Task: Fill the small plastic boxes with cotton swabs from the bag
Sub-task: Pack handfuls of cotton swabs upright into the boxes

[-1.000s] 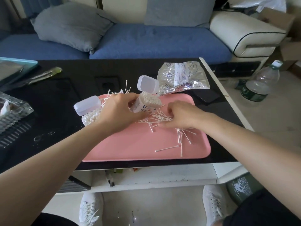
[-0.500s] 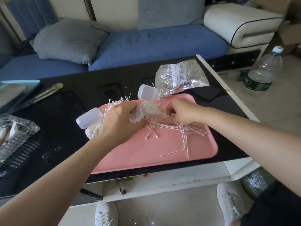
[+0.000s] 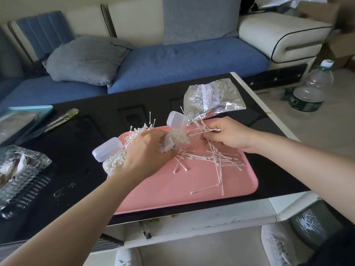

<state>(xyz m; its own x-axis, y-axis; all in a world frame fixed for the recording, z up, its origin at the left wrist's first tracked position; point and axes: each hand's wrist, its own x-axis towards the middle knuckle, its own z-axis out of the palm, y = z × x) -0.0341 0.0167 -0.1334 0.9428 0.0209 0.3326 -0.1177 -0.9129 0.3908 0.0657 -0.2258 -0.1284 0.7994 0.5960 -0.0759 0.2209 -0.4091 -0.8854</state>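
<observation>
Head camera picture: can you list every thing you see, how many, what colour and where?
couch: 1, blue and cream, at the back
pillow: 1, grey, on the couch
table: 1, black top, in front of the couch
tray: 1, pink, at the table's near edge
swabs: many, white, loose on the tray
boxes: 2, clear with white lids, holding swabs; one held over the tray, one at the tray's left edge
bag: 1, clear and crinkly, on the table behind the tray
bottle: 1, clear, green label, floor on the right
shoes: 2, white, on the floor below
left hand: 1, holds a box
right hand: 1, pinches some swabs
</observation>
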